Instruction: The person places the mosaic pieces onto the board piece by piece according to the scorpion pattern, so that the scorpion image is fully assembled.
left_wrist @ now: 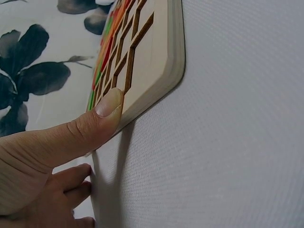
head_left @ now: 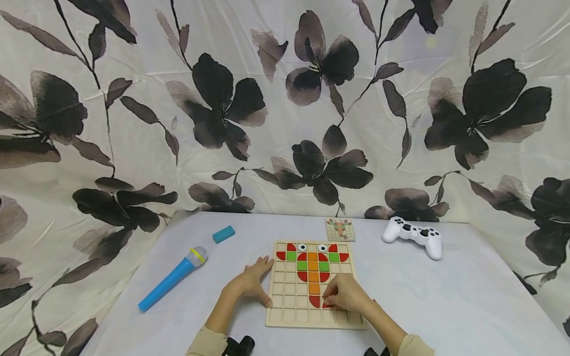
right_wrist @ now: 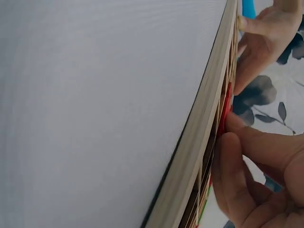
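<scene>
A square wooden grid board (head_left: 285, 319) lies on the table, bearing orange squares (head_left: 313, 289), green squares (head_left: 291, 256), red quarter-round pieces (head_left: 314, 301) and two eye pieces (head_left: 302, 247). My left hand (head_left: 249, 280) steadies the board's left side with its fingers spread; in the left wrist view the thumb (left_wrist: 80, 128) presses on the rim. My right hand (head_left: 345, 292) pinches a red quarter-round piece (head_left: 326, 305) between thumb and fingertips, at the lower grid cells just right of another red piece. The right fingers partly cover it.
Behind the board lies a small pattern card (head_left: 340, 230). A blue toy microphone (head_left: 173, 278) and a teal block (head_left: 223, 234) are on the left, a white game controller (head_left: 412, 236) on the back right. Floral cloth (head_left: 267, 113) hangs behind the table.
</scene>
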The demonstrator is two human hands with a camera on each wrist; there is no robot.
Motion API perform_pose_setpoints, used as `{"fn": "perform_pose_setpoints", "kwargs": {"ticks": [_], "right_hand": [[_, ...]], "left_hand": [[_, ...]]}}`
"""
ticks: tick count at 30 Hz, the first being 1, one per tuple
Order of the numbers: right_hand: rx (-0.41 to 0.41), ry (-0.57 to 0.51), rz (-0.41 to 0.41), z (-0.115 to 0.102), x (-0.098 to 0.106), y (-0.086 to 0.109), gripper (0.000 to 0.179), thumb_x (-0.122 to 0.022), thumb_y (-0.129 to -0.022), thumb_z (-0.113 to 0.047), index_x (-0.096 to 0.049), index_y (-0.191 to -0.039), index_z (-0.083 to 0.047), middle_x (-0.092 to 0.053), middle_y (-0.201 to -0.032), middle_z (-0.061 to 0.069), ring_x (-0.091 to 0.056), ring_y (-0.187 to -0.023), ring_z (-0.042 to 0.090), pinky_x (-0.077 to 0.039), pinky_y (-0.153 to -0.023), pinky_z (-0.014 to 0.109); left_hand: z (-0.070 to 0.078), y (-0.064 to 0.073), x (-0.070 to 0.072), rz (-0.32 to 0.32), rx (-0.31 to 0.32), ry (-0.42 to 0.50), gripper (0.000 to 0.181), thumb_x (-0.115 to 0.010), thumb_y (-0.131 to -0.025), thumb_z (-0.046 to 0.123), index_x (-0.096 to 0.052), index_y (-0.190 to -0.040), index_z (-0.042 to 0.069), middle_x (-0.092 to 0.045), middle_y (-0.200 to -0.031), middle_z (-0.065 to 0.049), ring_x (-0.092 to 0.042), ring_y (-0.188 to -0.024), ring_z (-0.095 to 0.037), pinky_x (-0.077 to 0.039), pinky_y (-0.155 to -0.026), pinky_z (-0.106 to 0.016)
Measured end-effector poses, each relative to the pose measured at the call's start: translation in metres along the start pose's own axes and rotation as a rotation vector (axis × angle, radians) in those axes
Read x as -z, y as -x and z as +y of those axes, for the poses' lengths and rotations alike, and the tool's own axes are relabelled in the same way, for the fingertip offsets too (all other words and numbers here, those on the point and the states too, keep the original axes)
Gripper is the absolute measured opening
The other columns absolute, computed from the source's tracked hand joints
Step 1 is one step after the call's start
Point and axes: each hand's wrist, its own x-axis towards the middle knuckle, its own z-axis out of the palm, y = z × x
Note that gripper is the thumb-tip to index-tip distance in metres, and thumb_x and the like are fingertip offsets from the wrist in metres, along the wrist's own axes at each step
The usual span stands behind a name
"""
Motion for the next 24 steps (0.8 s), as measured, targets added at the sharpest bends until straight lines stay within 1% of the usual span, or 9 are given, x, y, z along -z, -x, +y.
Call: {"fn": "perform_pose_setpoints", "kwargs": {"ticks": [4, 7, 10, 14, 20, 24], "right_hand": [[-0.001, 0.026, -0.002, -0.0011, -0.0010, 0.0004, 0.005, -0.077, -0.073, -0.003, -0.073, -0.071, -0.005, -0.065, -0.069, -0.002, -0.054, -0.071, 0.010, -0.046, -0.057, 0.022], [0.015, 0.030, 0.003, -0.0004, -0.0006, 0.0004, 0.007, -0.079, -0.072, -0.004, -0.072, -0.070, -0.005, -0.064, -0.067, -0.004, -0.052, -0.067, 0.007, -0.045, -0.055, 0.020], [0.038, 0.004, 0.005, 0.0012, 0.0007, 0.0005, 0.010, -0.080, -0.070, -0.004, -0.070, -0.068, -0.004, -0.063, -0.064, -0.004, -0.050, -0.060, 0.003, -0.045, -0.052, 0.018], [0.051, -0.038, -0.017, 0.0035, 0.0018, 0.0015, 0.011, -0.080, -0.068, -0.001, -0.068, -0.069, -0.002, -0.062, -0.062, -0.003, -0.051, -0.055, 0.001, -0.046, -0.049, 0.017], [0.068, -0.051, -0.029, 0.0051, 0.0018, 0.0012, 0.009, -0.077, -0.070, 0.003, -0.069, -0.072, 0.000, -0.063, -0.063, -0.001, -0.052, -0.057, 0.001, -0.047, -0.051, 0.017], [0.065, -0.054, -0.030, 0.0058, 0.0018, 0.0008, 0.008, -0.076, -0.071, 0.004, -0.070, -0.072, -0.001, -0.065, -0.065, 0.001, -0.052, -0.057, 0.001, -0.047, -0.051, 0.017]], "left_hand": [[-0.0003, -0.0001, -0.0005, -0.005, 0.001, 0.000, 0.107, -0.091, -0.051, 0.016, -0.037, -0.142, -0.003, -0.026, -0.150, -0.025, -0.015, -0.141, -0.040, -0.009, -0.111, -0.062], [-0.0010, -0.0003, -0.0007, -0.005, -0.002, -0.010, 0.107, -0.091, -0.051, 0.016, -0.036, -0.142, -0.003, -0.026, -0.150, -0.025, -0.015, -0.141, -0.040, -0.009, -0.111, -0.062], [-0.0016, -0.0006, -0.0002, -0.002, -0.008, -0.019, 0.108, -0.091, -0.051, 0.016, -0.036, -0.142, -0.003, -0.026, -0.150, -0.025, -0.016, -0.141, -0.040, -0.010, -0.111, -0.063], [-0.0010, -0.0006, -0.0001, -0.007, -0.002, -0.026, 0.108, -0.091, -0.051, 0.017, -0.036, -0.142, -0.003, -0.027, -0.150, -0.025, -0.016, -0.141, -0.040, -0.011, -0.111, -0.063], [-0.0009, -0.0007, 0.0001, -0.005, 0.004, -0.029, 0.108, -0.091, -0.051, 0.018, -0.036, -0.142, -0.003, -0.027, -0.150, -0.025, -0.016, -0.141, -0.039, -0.011, -0.111, -0.062], [-0.0007, -0.0006, 0.0008, -0.007, 0.001, -0.027, 0.108, -0.091, -0.051, 0.017, -0.037, -0.142, -0.003, -0.027, -0.149, -0.025, -0.017, -0.141, -0.040, -0.012, -0.111, -0.063]]}}
